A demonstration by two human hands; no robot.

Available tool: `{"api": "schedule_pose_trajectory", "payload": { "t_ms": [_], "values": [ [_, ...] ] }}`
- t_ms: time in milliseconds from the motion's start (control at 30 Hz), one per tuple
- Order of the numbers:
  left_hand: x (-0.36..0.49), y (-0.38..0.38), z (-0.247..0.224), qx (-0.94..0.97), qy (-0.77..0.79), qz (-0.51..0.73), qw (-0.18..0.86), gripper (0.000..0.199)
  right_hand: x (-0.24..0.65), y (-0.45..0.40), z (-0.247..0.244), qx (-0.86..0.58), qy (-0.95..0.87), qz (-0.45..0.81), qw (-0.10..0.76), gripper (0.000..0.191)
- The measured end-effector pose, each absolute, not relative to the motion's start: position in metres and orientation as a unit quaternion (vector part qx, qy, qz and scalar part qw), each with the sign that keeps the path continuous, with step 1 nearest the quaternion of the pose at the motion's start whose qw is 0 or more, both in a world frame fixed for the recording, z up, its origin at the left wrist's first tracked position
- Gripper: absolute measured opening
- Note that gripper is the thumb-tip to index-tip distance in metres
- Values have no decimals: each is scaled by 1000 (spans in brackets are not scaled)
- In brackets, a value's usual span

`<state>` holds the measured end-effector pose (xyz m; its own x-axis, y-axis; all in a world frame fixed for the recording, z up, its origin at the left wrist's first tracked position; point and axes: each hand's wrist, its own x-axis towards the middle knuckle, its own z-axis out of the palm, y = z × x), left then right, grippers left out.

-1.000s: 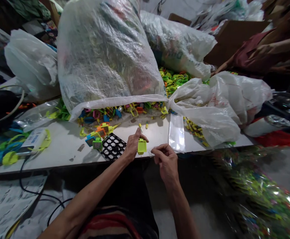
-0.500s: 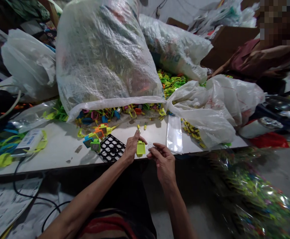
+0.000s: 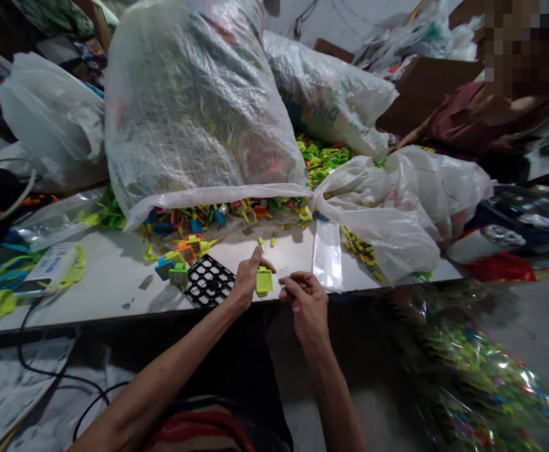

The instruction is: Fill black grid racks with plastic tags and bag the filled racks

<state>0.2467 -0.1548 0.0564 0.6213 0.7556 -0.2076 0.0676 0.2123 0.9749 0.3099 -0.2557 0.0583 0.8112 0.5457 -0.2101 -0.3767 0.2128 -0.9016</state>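
Near the table's front edge, my left hand (image 3: 247, 280) is closed on a yellow-green square plastic frame (image 3: 264, 282), its shallow recess facing up. Just right of it, my right hand (image 3: 306, 297) pinches a small clear piece (image 3: 283, 272) with thumb and forefinger; its exact kind is too small to tell. The two hands are a short gap apart. Left of my left hand lies a black grid tray (image 3: 208, 279), with blue, green and orange toy watches (image 3: 178, 275) on and beside its left edge. Two small yellow pieces (image 3: 272, 241) lie beyond my hands.
A huge translucent bag (image 3: 199, 107) stands behind, with colourful plastic parts spilling under it. To the right are a flat clear plastic sleeve (image 3: 328, 256) and a white bag (image 3: 392, 213) by yellow pieces. A person in a maroon top (image 3: 453, 119) sits at far right. Packed bags (image 3: 491, 364) lie below.
The whole view has shifted slightly. My hands keep nearly the same pose, still holding the yellow-green frame and the small clear piece.
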Motion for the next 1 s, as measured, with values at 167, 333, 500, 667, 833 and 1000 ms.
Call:
{"api": "schedule_pose_trajectory", "payload": {
  "t_ms": [167,333,500,667,833,1000],
  "values": [
    [247,-156,56,567,364,248,696,74,310,-257,58,-556,-90,293,772,40],
    [246,-157,53,566,356,247,701,72,310,-260,56,-572,-110,291,759,21],
    [246,-157,52,565,360,246,700,71,308,-259,58,-564,-112,297,763,34],
    [247,-155,49,546,364,239,715,71,308,-259,59,-568,-99,283,767,41],
    [247,-156,47,526,364,231,733,70,307,-261,56,-579,-125,289,752,34],
    [247,-157,49,524,369,228,733,71,306,-263,54,-578,-133,283,754,31]
  ]
}}
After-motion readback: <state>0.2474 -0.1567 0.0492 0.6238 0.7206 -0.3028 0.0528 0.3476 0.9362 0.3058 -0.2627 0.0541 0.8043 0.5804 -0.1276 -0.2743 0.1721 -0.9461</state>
